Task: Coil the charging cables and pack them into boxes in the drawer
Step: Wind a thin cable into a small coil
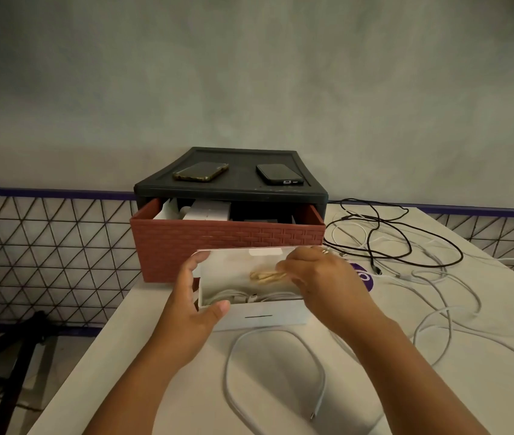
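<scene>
- Head view: a white table (168, 365) runs along a grey wall, and all the items sit on it.
- A dark drawer unit (306, 192) stands at the far end of the table; its reddish-brown drawer (227, 243) with a woven pattern is pulled out, with white boxes and dark shapes visible inside.
- A tangle of loose cables (375, 243), black and white, sprawls over the table to the right of the drawer.
- One white cable (323, 376) lies in a wide loop on the near part of the table, between the two forearms.
- A white box (262, 315) is just in front of the drawer, open at the top, with a coiled white cable (249, 298) lying along its near inner wall.
- The left hand (196, 296) grips the box's left end, thumb on the near rim and fingers curled round the far side.
- The right hand (315, 274) reaches into the box from the right, its fingertips pinching a small yellowish bundle (265, 275); what that is cannot be made out.
- Two phones lie flat on top of the unit, well apart: a gold-edged phone (200, 171) on the left and a black phone (279, 174) on the right.
- A purple round label (365, 279) shows just behind the right hand.
</scene>
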`<act>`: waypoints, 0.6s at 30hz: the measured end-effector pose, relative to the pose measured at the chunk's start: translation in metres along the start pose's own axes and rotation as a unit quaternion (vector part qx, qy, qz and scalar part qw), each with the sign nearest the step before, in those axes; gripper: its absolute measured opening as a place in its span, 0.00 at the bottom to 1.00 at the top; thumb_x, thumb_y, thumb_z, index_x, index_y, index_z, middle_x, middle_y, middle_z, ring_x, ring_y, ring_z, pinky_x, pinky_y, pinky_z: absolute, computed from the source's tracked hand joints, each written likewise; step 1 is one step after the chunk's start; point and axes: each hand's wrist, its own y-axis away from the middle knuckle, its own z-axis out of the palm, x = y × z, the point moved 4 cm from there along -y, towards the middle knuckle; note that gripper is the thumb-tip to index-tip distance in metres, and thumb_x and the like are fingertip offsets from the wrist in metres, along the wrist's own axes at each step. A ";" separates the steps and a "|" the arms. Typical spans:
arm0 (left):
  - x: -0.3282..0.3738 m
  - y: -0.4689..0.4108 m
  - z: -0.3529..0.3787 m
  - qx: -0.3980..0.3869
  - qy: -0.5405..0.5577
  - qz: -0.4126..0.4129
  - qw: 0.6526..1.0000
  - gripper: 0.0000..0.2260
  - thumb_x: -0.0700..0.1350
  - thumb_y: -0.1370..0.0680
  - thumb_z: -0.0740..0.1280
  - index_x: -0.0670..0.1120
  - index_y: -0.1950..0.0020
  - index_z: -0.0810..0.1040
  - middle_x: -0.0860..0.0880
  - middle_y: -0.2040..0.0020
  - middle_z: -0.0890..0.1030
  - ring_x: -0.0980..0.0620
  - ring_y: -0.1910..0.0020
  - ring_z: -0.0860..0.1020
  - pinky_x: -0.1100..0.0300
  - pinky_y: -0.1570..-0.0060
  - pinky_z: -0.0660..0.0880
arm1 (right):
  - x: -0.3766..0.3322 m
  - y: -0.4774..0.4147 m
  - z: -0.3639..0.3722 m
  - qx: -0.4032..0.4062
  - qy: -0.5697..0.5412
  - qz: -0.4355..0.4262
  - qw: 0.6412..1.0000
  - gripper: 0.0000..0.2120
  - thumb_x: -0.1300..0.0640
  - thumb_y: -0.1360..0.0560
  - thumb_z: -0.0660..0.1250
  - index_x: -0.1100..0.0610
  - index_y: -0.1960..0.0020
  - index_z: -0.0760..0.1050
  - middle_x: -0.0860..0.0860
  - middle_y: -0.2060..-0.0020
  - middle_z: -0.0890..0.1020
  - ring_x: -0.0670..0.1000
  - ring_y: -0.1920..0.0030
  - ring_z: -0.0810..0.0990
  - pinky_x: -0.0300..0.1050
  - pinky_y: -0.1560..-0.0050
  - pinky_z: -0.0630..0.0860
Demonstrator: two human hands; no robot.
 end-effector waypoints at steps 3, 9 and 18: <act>-0.001 0.000 0.000 -0.002 -0.004 0.003 1.000 0.33 0.31 0.27 0.67 0.70 0.43 0.64 0.53 0.40 0.75 0.62 0.48 0.78 0.63 0.49 0.74 | -0.008 -0.006 0.016 -0.110 0.035 0.016 0.993 0.17 0.68 0.29 0.67 0.53 0.44 0.79 0.50 0.49 0.80 0.56 0.54 0.80 0.51 0.59 0.80; 0.002 0.000 -0.004 0.000 -0.006 -0.004 1.000 0.33 0.31 0.27 0.67 0.70 0.43 0.64 0.50 0.39 0.74 0.62 0.48 0.77 0.62 0.46 0.75 | -0.009 -0.011 0.022 -0.143 0.088 0.088 0.982 0.14 0.58 0.22 0.62 0.51 0.38 0.75 0.52 0.40 0.71 0.55 0.39 0.70 0.50 0.39 0.70; 0.005 0.000 -0.005 -0.001 0.007 -0.007 1.000 0.33 0.30 0.26 0.66 0.68 0.42 0.64 0.52 0.44 0.76 0.68 0.55 0.78 0.68 0.55 0.76 | -0.006 -0.029 0.027 -0.311 0.080 0.184 0.929 0.19 0.62 0.24 0.65 0.60 0.34 0.70 0.57 0.39 0.73 0.58 0.40 0.74 0.50 0.40 0.73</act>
